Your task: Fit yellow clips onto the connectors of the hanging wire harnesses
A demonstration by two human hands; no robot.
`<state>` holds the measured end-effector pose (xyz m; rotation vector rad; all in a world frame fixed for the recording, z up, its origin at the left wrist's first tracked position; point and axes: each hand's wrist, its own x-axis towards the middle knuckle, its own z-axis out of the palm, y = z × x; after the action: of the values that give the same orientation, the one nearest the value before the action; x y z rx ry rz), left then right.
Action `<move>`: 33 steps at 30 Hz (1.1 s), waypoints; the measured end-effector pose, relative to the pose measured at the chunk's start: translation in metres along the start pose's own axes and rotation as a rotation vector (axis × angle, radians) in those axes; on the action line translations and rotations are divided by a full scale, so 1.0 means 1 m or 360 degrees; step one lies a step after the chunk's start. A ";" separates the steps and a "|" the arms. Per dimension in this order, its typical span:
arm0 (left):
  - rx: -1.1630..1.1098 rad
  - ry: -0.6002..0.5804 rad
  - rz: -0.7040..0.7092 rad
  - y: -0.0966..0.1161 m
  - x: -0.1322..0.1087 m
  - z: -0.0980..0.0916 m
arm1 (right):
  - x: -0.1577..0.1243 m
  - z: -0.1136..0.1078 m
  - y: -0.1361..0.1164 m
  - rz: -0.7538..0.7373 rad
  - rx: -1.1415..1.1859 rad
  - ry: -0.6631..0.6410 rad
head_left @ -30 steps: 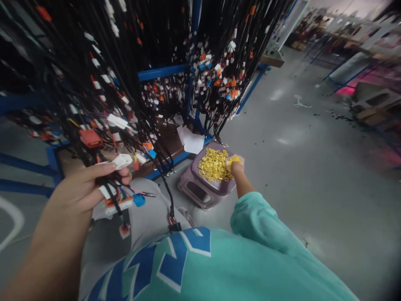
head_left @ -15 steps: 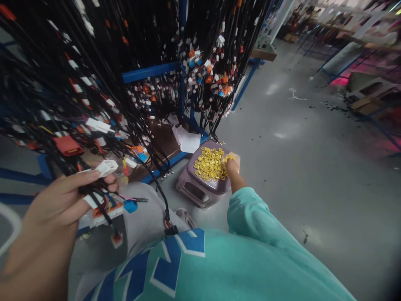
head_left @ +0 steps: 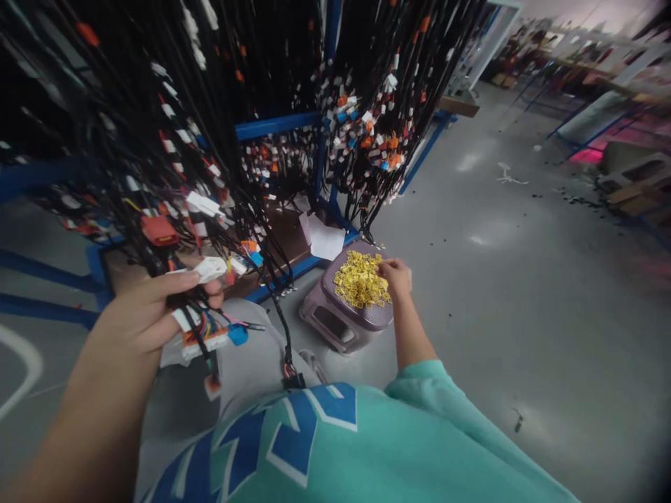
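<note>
My left hand is closed, its thumb and fingers pinching a white plastic connector on a wiring harness. Below that hand hang more plugs of the bundle: a blue connector, a wide orange-and-white connector and a small plug on a dark cable. My right hand reaches over the right side of a purple-grey plastic stool. Its bent fingertips are together at the edge of a heap of small yellow plastic pieces; whatever they pinch is too small to make out.
Black wiring harnesses with white, orange and blue connectors hang densely from a blue metal rack. A white paper sheet lies at the rack's base beside the stool. Benches and cardboard stand at the far right, with scraps on the grey floor.
My right hand has turned from the clear bag at the stool's right edge towards the heap, fingertips now at the yellow pieces. My left hand keeps its grip; the view has shifted.
</note>
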<state>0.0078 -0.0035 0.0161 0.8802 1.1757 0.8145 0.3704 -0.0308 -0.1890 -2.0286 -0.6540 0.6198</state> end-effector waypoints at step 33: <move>-0.0281 -0.0698 0.0196 -0.016 0.004 -0.012 | -0.193 0.027 -0.182 -0.1111 0.1181 -0.1215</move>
<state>-0.0022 -0.0046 -0.0018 0.9326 0.6617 0.7625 0.1729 -0.0561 -0.0123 -0.7536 -1.2621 1.0067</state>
